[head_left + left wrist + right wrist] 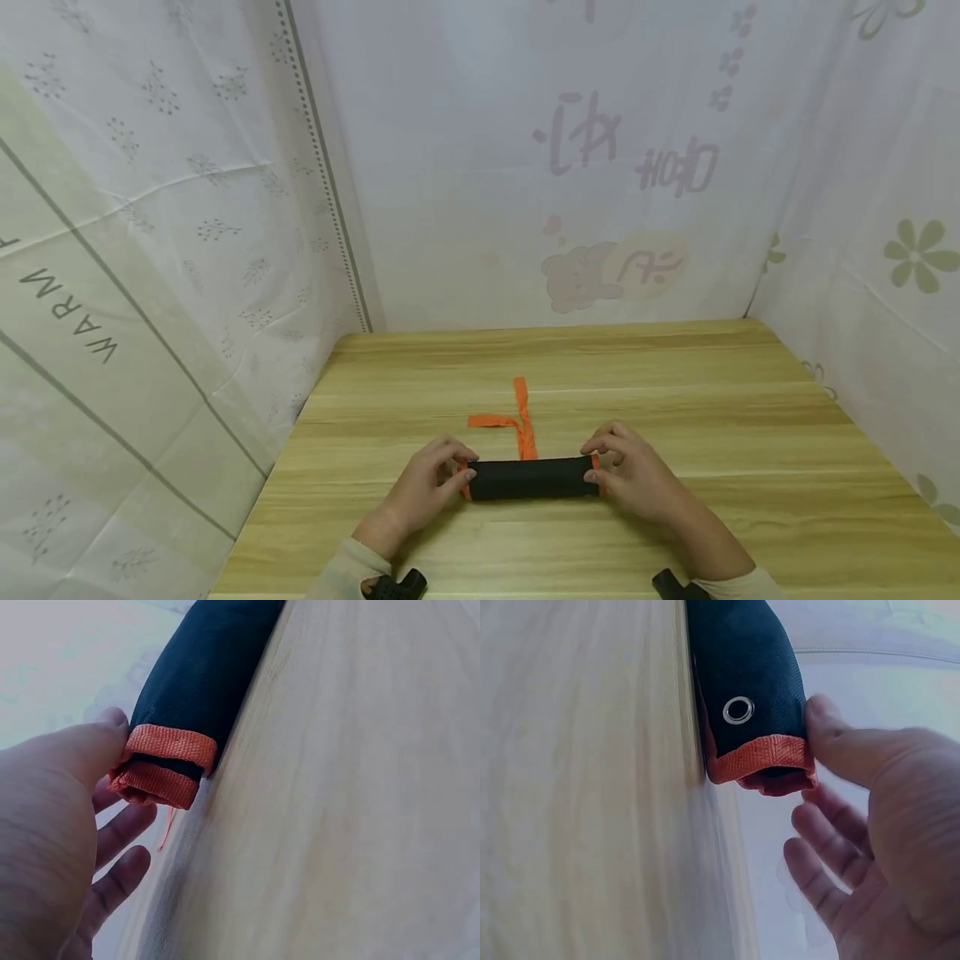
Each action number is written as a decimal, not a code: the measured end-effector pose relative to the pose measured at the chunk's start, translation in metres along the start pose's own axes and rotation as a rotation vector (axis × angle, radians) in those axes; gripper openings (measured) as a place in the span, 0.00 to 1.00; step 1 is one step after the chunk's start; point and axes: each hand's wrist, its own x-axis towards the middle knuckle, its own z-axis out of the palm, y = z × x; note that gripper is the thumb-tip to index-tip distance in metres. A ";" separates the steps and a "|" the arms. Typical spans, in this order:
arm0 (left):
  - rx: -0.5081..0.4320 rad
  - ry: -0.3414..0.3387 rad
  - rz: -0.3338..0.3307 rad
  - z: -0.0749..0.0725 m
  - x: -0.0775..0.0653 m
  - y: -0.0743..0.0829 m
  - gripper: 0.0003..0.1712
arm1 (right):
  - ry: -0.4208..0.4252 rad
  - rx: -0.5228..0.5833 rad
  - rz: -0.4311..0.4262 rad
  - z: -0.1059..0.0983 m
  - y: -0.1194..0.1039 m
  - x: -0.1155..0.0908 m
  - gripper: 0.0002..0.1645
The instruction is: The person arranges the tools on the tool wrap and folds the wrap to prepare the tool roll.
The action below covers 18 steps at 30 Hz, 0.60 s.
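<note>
A black fabric roll (531, 479) with orange edging lies crosswise on the wooden table. Its two orange ties (524, 421) stretch out behind it, one bent to the left. My left hand (427, 483) holds the left end between thumb and fingers, and my right hand (637, 477) holds the right end likewise. In the left wrist view, the folded layers of orange trim (172, 742) show at the end. A silver eyelet (738, 710) sits near the roll's right end in the right wrist view. Both index fingers are partly hidden behind the roll in the wrist views.
The wooden table (420, 375) has pale grain and extends around the roll. Printed curtains (465, 167) hang behind it and on both sides. Black wrist devices (397, 586) show at the bottom of the head view.
</note>
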 end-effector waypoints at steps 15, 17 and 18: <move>0.173 -0.048 -0.063 0.000 -0.002 -0.001 0.26 | -0.124 -0.148 0.041 -0.001 0.004 -0.002 0.37; 0.174 -0.060 -0.082 0.000 -0.002 0.000 0.28 | -0.137 -0.159 0.069 0.000 0.005 -0.003 0.36; 0.170 -0.064 -0.086 0.000 -0.002 0.001 0.27 | -0.139 -0.160 0.073 0.000 0.006 -0.003 0.35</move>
